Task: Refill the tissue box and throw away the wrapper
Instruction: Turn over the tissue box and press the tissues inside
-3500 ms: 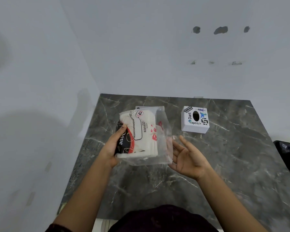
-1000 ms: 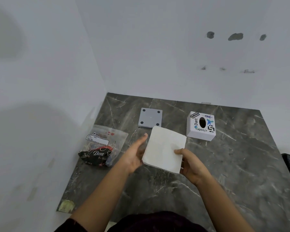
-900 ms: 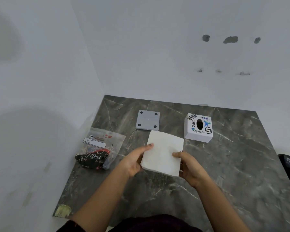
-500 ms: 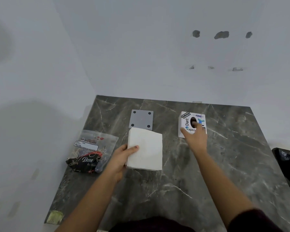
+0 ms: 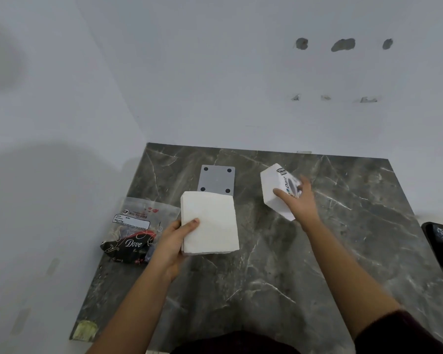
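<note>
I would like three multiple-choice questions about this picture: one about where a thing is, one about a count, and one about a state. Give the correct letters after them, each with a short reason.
1. Where does the empty wrapper lie?
A. At the left edge of the table, beside the left hand
B. In the black bin
C. On top of the tissue box

2. How many dark dots are on the grey plate?
A. Two
B. Four
C. Six

3. In what state is the tissue box?
A. Flat on the table, untouched
B. Tilted, gripped by the right hand
C. Crushed under the tissue stack

Answers:
1 A, it lies left of the left hand, which holds the tissue stack.
2 B, one dot sits at each corner.
3 B, the right hand grips it and it stands tipped.
</note>
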